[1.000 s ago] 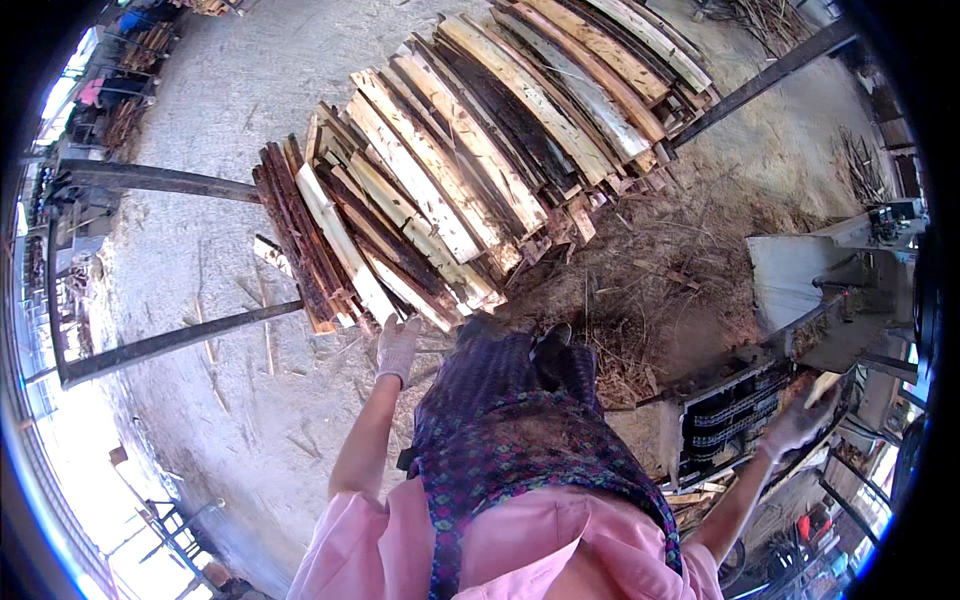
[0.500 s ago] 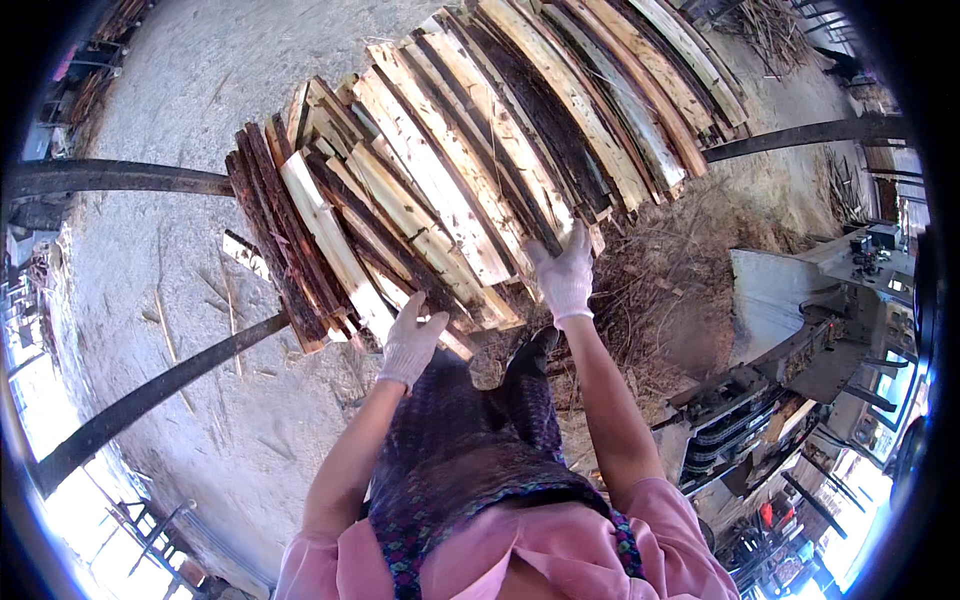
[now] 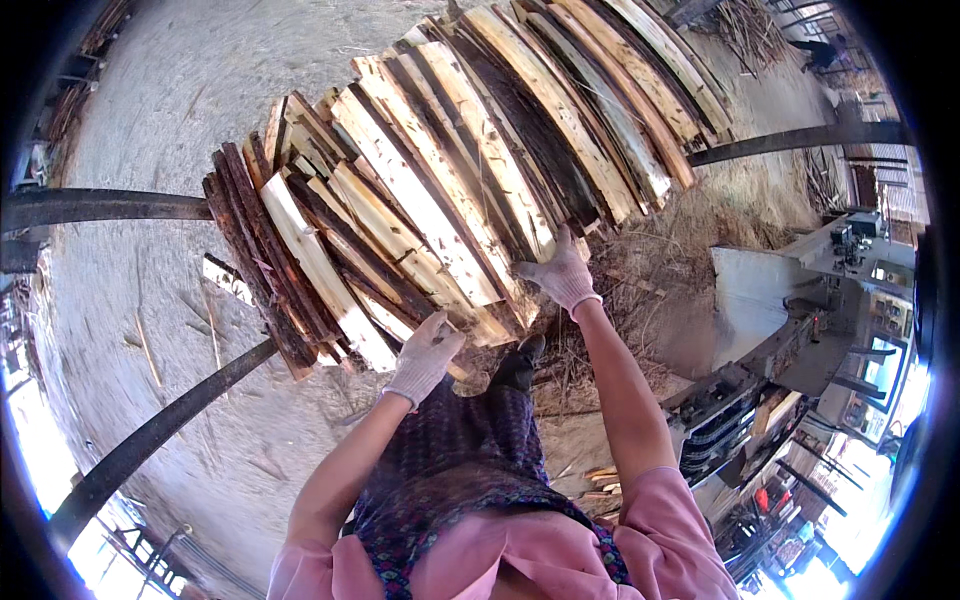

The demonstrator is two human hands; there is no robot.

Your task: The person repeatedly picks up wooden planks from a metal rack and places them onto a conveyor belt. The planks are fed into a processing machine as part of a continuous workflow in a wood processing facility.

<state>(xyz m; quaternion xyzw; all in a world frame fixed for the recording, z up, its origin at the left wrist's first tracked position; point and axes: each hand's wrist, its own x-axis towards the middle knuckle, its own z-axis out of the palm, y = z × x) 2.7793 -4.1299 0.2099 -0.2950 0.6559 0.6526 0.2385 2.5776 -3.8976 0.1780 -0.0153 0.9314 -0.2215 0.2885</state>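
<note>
A long row of rough wooden slabs (image 3: 440, 130), some pale and sawn, others with dark bark, lies side by side across dark bars. My right hand (image 3: 562, 274), in a white knit glove, is at the near ends of the pale boards, with its thumb stretched left and fingers pointing up at the wood. My left hand (image 3: 425, 360), also gloved, is by the near ends of shorter slabs further left, its thumb apart from its fingers. Neither hand is wrapped round a board. Part of the contact is hidden behind the gloves.
Dark bars (image 3: 160, 445) stick out left of the stack, and another bar (image 3: 800, 140) runs out to the right. Bark and twig scraps (image 3: 650, 290) cover the ground beside my right arm. Machinery (image 3: 725, 420) stands at the right. A person (image 3: 822, 50) is far off at upper right.
Both hands have shifted a little to the right along the board ends. My right hand has turned so its thumb reaches left. The whole view has shifted slightly.
</note>
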